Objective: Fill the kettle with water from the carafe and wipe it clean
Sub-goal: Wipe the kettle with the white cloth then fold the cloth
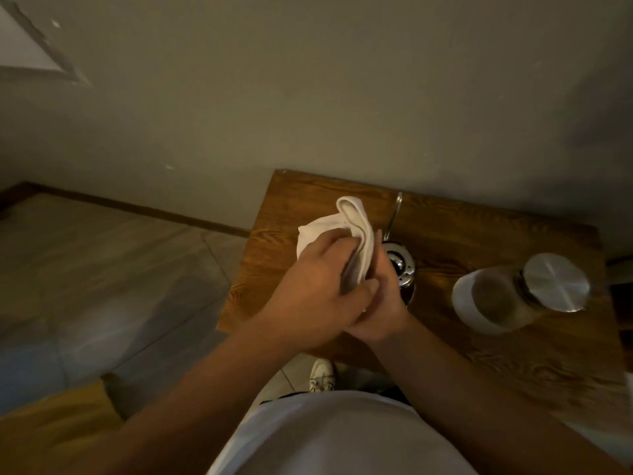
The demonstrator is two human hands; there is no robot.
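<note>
A shiny metal kettle (401, 265) stands on the wooden table (479, 234), its thin spout pointing away toward the wall. My left hand (308, 289) presses a white cloth (329, 231) against the kettle's left side and hides most of its body. My right hand (383, 299) is closed around the kettle's near side, apparently at the handle. A glass carafe (503, 299) with a white base and a round metal lid (556, 281) stands to the right, apart from both hands.
The table backs onto a grey wall. Tiled floor (102, 269) lies to the left, with another wooden surface (51, 430) at the lower left. My shoe (322, 375) shows below the table's near edge.
</note>
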